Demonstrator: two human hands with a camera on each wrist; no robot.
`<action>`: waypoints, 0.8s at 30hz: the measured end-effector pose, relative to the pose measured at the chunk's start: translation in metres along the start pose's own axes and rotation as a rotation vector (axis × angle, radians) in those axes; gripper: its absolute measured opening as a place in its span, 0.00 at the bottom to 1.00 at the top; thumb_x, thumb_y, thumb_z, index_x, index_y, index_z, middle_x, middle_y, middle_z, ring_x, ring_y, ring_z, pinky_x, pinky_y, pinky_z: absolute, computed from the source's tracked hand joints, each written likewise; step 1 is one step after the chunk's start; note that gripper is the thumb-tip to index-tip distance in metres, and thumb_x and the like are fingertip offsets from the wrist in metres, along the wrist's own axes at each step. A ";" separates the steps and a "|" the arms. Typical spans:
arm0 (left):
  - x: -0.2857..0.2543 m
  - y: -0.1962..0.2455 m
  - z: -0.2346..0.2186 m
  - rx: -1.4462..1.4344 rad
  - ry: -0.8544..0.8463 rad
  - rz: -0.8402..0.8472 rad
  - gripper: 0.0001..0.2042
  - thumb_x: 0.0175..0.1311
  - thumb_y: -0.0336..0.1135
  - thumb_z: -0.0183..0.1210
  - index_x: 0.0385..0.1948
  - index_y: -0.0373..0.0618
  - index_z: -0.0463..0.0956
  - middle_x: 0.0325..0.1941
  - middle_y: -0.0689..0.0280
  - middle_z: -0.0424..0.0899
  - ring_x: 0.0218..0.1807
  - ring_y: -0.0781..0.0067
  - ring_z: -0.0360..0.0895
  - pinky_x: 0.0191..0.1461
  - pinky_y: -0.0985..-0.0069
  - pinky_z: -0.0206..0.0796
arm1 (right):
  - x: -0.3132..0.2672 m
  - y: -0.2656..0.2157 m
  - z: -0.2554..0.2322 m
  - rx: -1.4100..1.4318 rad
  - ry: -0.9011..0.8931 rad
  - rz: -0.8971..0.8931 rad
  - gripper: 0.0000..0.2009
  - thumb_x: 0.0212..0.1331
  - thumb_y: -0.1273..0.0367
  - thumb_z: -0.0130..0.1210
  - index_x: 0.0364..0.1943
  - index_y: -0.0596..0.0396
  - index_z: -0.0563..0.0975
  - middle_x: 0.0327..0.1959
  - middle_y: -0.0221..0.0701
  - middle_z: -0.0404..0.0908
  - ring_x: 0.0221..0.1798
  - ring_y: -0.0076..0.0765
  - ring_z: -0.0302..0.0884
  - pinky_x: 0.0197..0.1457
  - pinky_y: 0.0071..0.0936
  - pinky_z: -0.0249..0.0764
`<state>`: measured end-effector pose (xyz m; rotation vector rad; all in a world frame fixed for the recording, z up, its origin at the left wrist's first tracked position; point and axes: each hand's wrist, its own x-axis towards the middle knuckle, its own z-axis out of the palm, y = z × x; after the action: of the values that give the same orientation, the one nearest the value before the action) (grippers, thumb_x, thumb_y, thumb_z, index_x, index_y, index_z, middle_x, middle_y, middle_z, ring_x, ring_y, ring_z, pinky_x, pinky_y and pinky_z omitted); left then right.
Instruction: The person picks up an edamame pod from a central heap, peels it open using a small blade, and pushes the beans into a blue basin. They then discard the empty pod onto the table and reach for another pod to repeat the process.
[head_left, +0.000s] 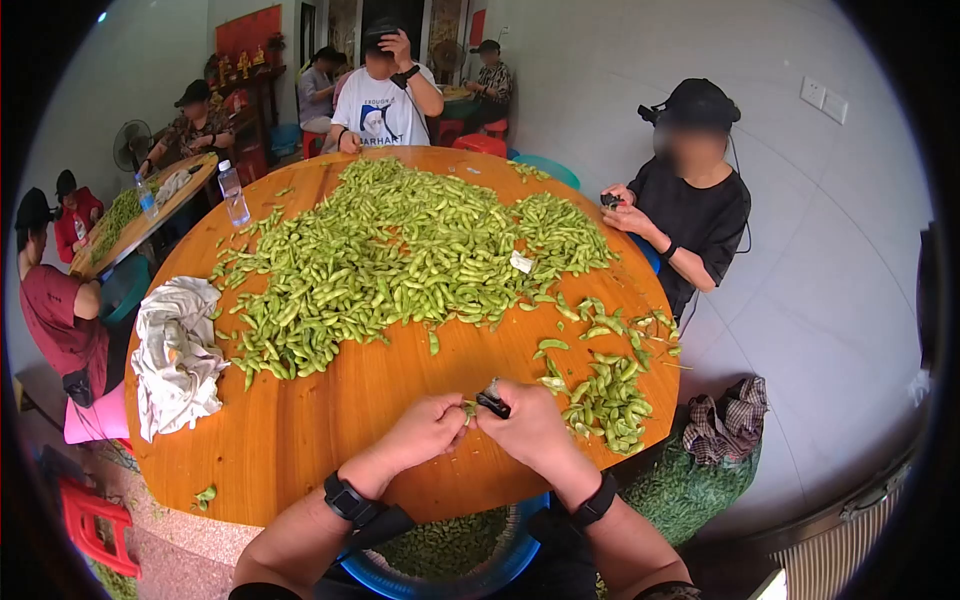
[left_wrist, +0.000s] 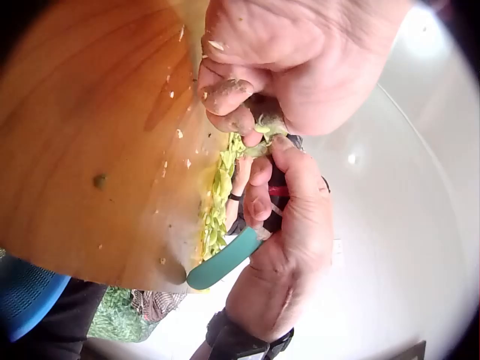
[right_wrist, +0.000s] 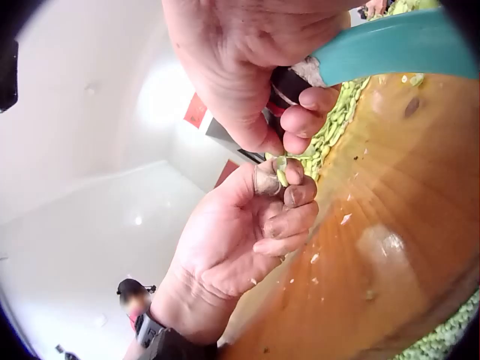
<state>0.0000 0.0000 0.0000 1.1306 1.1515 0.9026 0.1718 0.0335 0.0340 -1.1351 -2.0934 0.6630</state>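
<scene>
My two hands meet over the near edge of the wooden table (head_left: 330, 430). Between thumb and fingertips, my left hand (head_left: 425, 432) pinches a green bean pod (right_wrist: 282, 171); pale green shows at its opened end. My right hand (head_left: 525, 422) grips a tool with a curved teal handle (left_wrist: 225, 259) and a black middle part (head_left: 492, 403). The tool's working end is hidden among the fingers, so I cannot tell its kind. Right thumb and fingertips come right up to the pod. Beyond the hands spreads a large heap of green pods (head_left: 400, 250).
A smaller pod pile (head_left: 610, 400) lies right of my hands. A crumpled white cloth (head_left: 180, 350) and a water bottle (head_left: 233, 195) stand left. Below the table edge is a blue basin (left_wrist: 49, 307). A green mesh sack (head_left: 700, 490) stands right, near a seated person (head_left: 715, 200).
</scene>
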 end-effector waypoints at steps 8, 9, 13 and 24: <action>-0.002 -0.005 0.001 -0.154 -0.102 0.005 0.09 0.67 0.28 0.43 0.34 0.40 0.74 0.26 0.73 0.70 0.24 0.85 0.61 0.25 0.85 0.53 | 0.000 0.010 -0.004 0.236 -0.116 0.239 0.10 0.48 0.69 0.59 0.23 0.63 0.73 0.18 0.45 0.74 0.19 0.45 0.73 0.26 0.35 0.69; -0.003 -0.003 0.000 -0.154 -0.102 0.003 0.09 0.67 0.28 0.43 0.34 0.40 0.74 0.26 0.73 0.70 0.24 0.85 0.61 0.25 0.85 0.53 | 0.000 0.010 -0.004 0.237 -0.117 0.240 0.10 0.48 0.69 0.59 0.23 0.63 0.73 0.18 0.45 0.74 0.19 0.45 0.73 0.26 0.35 0.69; -0.002 0.000 -0.001 -0.224 -0.172 0.049 0.07 0.69 0.32 0.48 0.39 0.42 0.74 0.26 0.74 0.70 0.25 0.85 0.62 0.27 0.84 0.55 | 0.001 0.009 -0.005 0.165 -0.050 0.213 0.11 0.48 0.68 0.60 0.22 0.63 0.73 0.18 0.46 0.74 0.20 0.45 0.73 0.26 0.35 0.68; -0.016 0.009 0.000 0.737 -0.106 0.358 0.06 0.60 0.29 0.53 0.37 0.43 0.75 0.42 0.58 0.79 0.46 0.55 0.75 0.48 0.66 0.69 | -0.004 0.048 -0.039 0.097 0.108 0.183 0.11 0.52 0.67 0.58 0.24 0.61 0.72 0.19 0.48 0.74 0.26 0.56 0.75 0.30 0.42 0.70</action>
<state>-0.0034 -0.0134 0.0122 2.0074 1.2499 0.6744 0.2278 0.0586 0.0251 -1.2882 -1.8614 0.7630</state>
